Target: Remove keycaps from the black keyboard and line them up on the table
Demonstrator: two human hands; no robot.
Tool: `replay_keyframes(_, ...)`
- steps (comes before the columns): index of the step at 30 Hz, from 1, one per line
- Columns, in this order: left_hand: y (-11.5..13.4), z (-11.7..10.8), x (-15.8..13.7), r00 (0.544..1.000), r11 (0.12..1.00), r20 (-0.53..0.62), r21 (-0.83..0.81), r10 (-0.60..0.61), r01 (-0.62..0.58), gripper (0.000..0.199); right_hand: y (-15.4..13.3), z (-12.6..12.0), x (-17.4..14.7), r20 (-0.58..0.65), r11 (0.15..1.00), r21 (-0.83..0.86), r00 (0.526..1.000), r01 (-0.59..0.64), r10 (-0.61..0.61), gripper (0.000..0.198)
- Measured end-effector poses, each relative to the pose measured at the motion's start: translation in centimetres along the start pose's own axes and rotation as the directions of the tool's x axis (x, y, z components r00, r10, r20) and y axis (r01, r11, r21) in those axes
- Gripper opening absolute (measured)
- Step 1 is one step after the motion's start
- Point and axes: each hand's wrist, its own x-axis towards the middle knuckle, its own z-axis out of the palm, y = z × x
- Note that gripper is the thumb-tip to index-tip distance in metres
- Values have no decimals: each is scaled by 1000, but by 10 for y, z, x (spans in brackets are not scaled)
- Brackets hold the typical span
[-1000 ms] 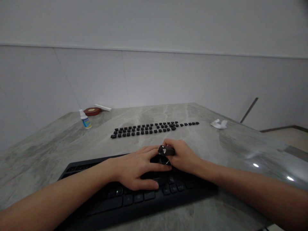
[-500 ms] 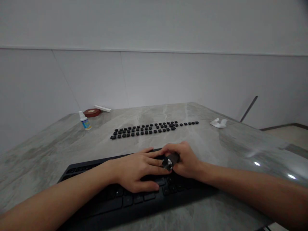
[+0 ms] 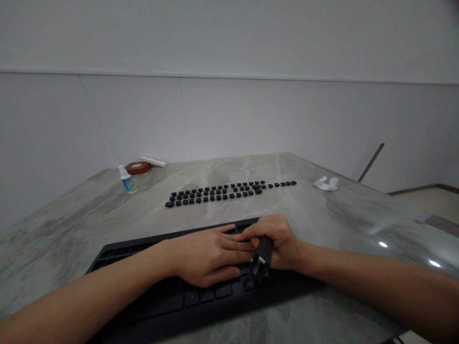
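A black keyboard (image 3: 172,303) lies before me on the table, some of its keys covered by my hands. My left hand (image 3: 210,255) rests flat across it, fingers stretched to the right and holding nothing. Closed around a short dark tool (image 3: 263,253) is my right hand (image 3: 281,241), just above the keyboard's right part. The tool's shiny, notched end points down toward me; its exact kind I cannot make out. The fingertips of both hands meet near the tool. Beyond the keyboard, loose black keycaps (image 3: 212,198) are laid out in rows.
On the grey marbled table (image 3: 344,229) a small white spray bottle (image 3: 128,181) stands at the left. Behind it are a reddish-brown round object (image 3: 138,168) and a white strip (image 3: 153,161). Crumpled white tissue (image 3: 325,183) lies at the right. A wall (image 3: 222,119) closes off the back.
My right hand has shifted slightly right and toward me, turning the tool so its end points more downward. My left hand has barely moved, and the keycap rows are unchanged.
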Motion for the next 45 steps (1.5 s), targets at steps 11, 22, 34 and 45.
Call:
replay_keyframes(11,1,-1,3,1000,1000,-12,0,7,-7,27,0,0,0,-24,1000,10,999,30,-29,15)
replay_keyframes(22,1,-2,3,1000,1000,21,-10,-14,14,39,2,1,1,-22,993,16,993,120,-120,14)
replay_keyframes(34,-1,-2,4,1000,999,-12,31,-13,14,43,8,4,2,-61,960,122,963,-253,262,19)
replay_keyframes(45,-4,-1,5,998,998,-67,54,19,-15,36,6,0,4,12,970,137,980,-200,200,18)
